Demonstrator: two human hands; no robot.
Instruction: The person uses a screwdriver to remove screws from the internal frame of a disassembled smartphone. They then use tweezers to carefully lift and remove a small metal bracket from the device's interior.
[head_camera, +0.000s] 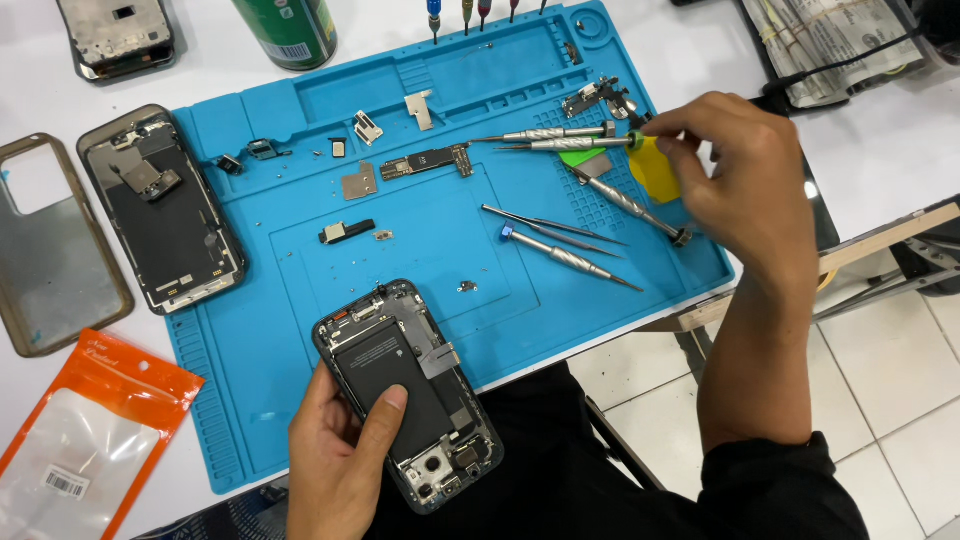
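White tabletop (700, 40) fills most of the view, with pale floor tiles showing at the lower right. On it lies a big blue work mat (300, 230) with raised edges and little trays along the top.

At the left of the mat rests a phone screen part (165, 210), face down. Beside that, off the mat, lies a clear phone case (50, 250), and below it an orange and clear bag (80, 440). A green can (290, 30) stands at the top.

The left hand (335, 450) holds an opened phone (410, 395) at the near edge of the mat. Its grip is closed around the phone, with the thumb pressing on the black battery. The phone has no back, so its inside parts show.

The right hand (745, 175) is over the right side of the mat. Its fingertips pinch the green end of a silver screwdriver (575, 143), which lies flat on the mat. A yellow pick (655, 170) sits just under that hand.

More silver screwdrivers and thin tweezers (550, 228) lie near the middle. A small dark circuit board (425, 162) and tiny metal plates lie near the top of the mat.
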